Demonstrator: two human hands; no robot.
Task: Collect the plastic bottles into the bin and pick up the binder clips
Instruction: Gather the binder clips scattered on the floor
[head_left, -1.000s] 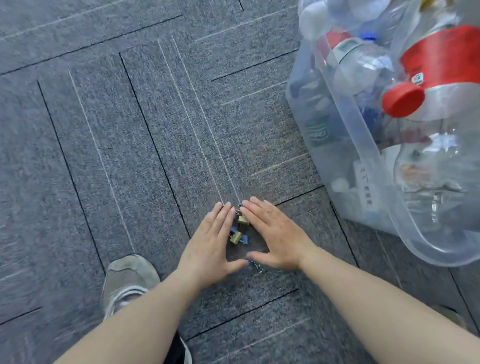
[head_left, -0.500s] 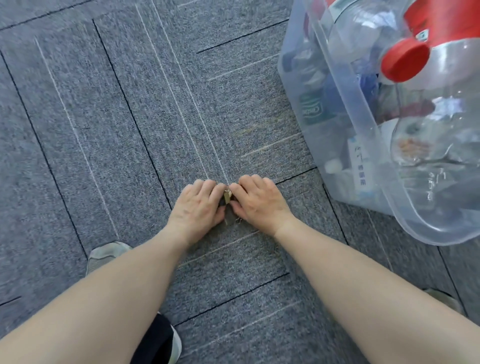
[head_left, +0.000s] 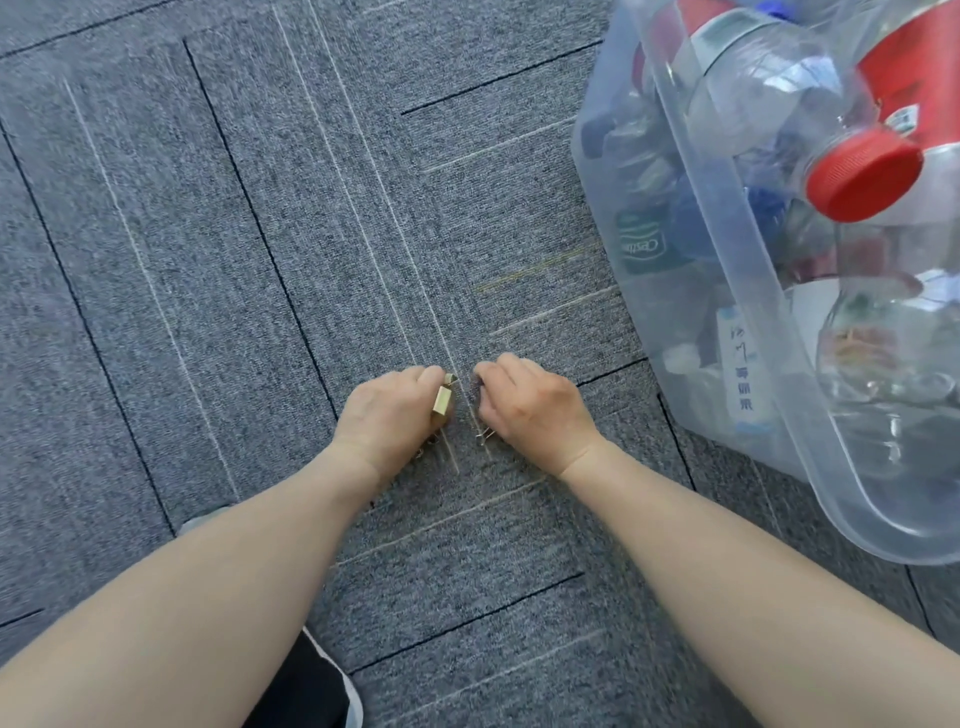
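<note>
Floor's grey carpet tile (head_left: 218, 270), speckled, with thin black and pale stripes running at angles between tiles. Sitting on it at the right is a clear plastic bin (head_left: 727, 291) packed with plastic bottles (head_left: 769, 98). Both hands are down on the carpet mid-frame, a wire clip handle (head_left: 484, 436) poking out on the pile between them.

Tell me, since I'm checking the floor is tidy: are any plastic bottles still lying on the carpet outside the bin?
No: every bottle in view sits inside the clear bin, and the carpet around it shows none.
</note>
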